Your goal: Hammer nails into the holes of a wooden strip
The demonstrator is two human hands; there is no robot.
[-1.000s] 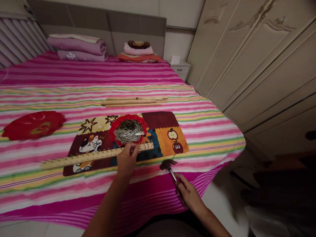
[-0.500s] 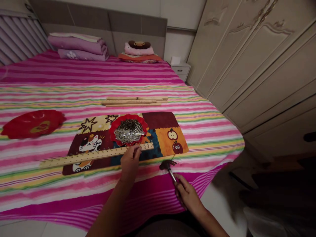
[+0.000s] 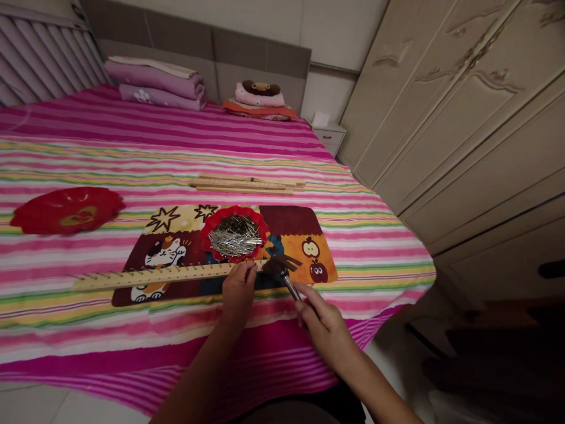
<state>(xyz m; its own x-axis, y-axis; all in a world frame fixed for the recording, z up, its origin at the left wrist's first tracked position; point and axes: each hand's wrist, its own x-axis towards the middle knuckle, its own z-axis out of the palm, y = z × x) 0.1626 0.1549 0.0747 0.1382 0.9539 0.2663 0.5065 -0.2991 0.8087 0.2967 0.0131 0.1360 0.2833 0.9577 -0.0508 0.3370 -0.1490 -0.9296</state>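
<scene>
A long wooden strip (image 3: 145,275) studded with a row of nails lies across a patchwork mat (image 3: 291,221) on the striped bed. My left hand (image 3: 238,290) pinches something small, probably a nail, against the strip's right end. My right hand (image 3: 320,321) grips the handle of a small claw hammer (image 3: 279,268), whose head hovers right beside my left fingertips over the strip's end. A red scalloped dish (image 3: 207,229) heaped with silvery nails sits just behind the strip.
A second red dish (image 3: 66,209) lies at the left. A bundle of wooden strips (image 3: 247,184) rests further back. Folded bedding (image 3: 154,82) and a soft toy (image 3: 261,88) are at the headboard. Wardrobe doors (image 3: 463,118) stand right of the bed edge.
My right hand lifted the hammer from the bed's front edge and swung it left and forward to the strip's right end. My left hand stayed pinched at the strip.
</scene>
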